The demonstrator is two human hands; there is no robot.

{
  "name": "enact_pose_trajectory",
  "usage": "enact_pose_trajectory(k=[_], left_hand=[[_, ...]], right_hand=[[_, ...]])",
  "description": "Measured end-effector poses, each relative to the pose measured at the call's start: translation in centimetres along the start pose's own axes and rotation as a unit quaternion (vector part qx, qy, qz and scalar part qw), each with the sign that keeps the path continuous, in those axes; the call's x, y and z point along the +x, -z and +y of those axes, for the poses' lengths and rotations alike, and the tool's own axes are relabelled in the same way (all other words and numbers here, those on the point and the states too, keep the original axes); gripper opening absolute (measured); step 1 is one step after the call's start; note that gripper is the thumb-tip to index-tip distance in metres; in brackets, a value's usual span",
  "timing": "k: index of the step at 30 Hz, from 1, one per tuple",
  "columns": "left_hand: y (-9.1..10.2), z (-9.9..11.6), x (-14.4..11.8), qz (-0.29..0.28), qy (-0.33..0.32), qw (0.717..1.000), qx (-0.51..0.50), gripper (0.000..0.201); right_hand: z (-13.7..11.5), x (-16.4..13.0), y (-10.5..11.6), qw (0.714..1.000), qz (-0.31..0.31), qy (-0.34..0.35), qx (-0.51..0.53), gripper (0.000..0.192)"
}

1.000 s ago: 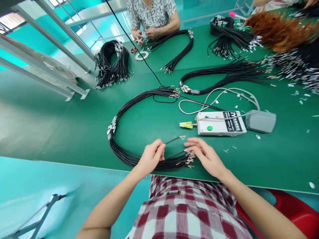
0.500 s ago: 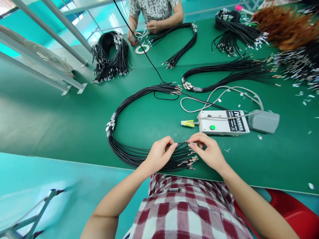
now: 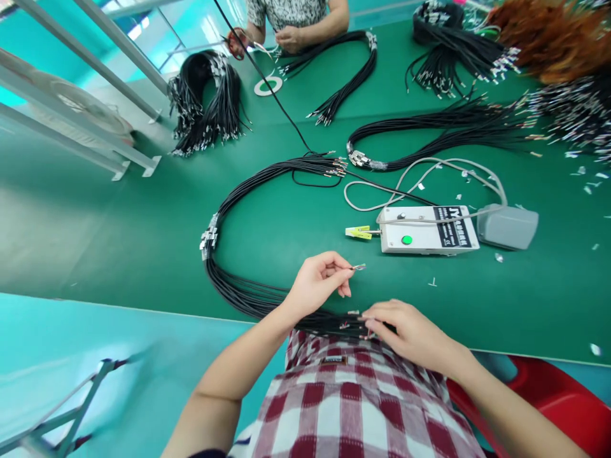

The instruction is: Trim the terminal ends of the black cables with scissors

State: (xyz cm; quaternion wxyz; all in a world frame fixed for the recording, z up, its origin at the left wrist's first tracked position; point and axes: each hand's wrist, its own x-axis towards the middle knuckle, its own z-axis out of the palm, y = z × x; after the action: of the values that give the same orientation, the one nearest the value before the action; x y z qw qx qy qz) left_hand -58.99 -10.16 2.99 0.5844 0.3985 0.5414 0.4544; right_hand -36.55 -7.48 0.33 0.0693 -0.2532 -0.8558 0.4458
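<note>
My left hand [image 3: 316, 283] pinches one thin black wire close to its metal terminal end [image 3: 359, 267], held just above the green table. My right hand [image 3: 409, 332] lies on the terminal ends of the black wire bundle [image 3: 229, 280] at the table's near edge, fingers touching them. The bundle curves in a big C from my hands round to the left and back towards the middle. A white tester box [image 3: 427, 230] with a green button sits just beyond my hands, a yellow-green clip [image 3: 358, 233] at its left end.
A grey pedal [image 3: 506, 226] with a pale cable lies right of the box. More black wire bundles [image 3: 205, 105] lie across the green table [image 3: 119, 222]. Another person [image 3: 291, 22] works at the far side. Orange wires [image 3: 548, 38] are piled far right. Metal frame legs stand left.
My left hand has lifted one wire end up and to the right, away from the bundle. My right hand let go of that wire and dropped back onto the bundle's ends near the table edge.
</note>
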Motion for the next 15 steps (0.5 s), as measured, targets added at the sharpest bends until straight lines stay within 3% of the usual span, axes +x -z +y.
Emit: enact_pose_trajectory(k=[2,5,7,11,15], left_hand=[[-0.4,-0.8,0.1,0.027,0.022,0.997,-0.067,0.037],[-0.8,-1.4,0.1,0.055,0.043,0.989,-0.127,0.040],[-0.8,-1.6,0.0,0.055,0.050,0.986,-0.151,0.040],[-0.7,-1.7,-0.3,0.062,0.044,0.983,-0.170,0.039],[-0.9,-2.2,-0.5,0.087,0.020,0.983,-0.157,0.039]], right_hand=[[-0.4,0.3,0.7,0.999,0.018,-0.017,0.029,0.020],[-0.5,2.7,1.6,0.980,0.171,-0.062,0.077,0.020],[-0.5,4.8,1.7,0.957,0.234,-0.085,0.147,0.024],[-0.7,7.7,0.5,0.911,0.220,-0.097,0.334,0.029],[-1.1,8.4,-0.8,0.869,0.228,-0.124,0.422,0.026]])
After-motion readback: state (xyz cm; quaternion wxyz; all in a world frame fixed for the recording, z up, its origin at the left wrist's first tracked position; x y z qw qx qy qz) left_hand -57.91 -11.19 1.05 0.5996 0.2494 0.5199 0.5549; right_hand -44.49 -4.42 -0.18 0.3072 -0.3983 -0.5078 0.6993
